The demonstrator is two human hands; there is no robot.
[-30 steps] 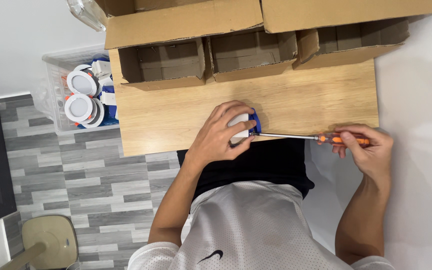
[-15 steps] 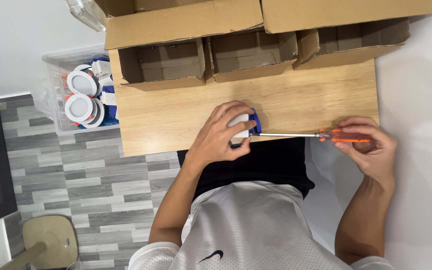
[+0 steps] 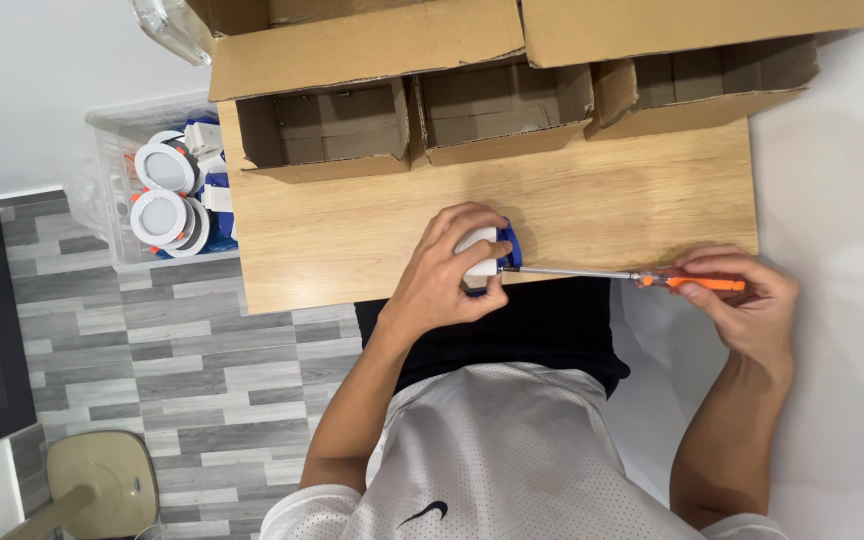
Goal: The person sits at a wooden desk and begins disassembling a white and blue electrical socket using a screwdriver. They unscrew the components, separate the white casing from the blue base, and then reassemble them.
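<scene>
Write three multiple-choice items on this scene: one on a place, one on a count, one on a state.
1. Where does the small white and blue part lie?
A. at the near edge of the wooden table
B. inside a cardboard box
C. on the floor

2. How many open cardboard compartments face the person?
A. one
B. three
C. five

3. What is the right hand doing?
A. resting flat and bare
B. gripping the orange handle of a screwdriver
C. lifting a box

Answers: 1 A, the left hand grips it at the table's edge. 2 B, three stand in a row. 3 B, the shaft points at the part.
</scene>
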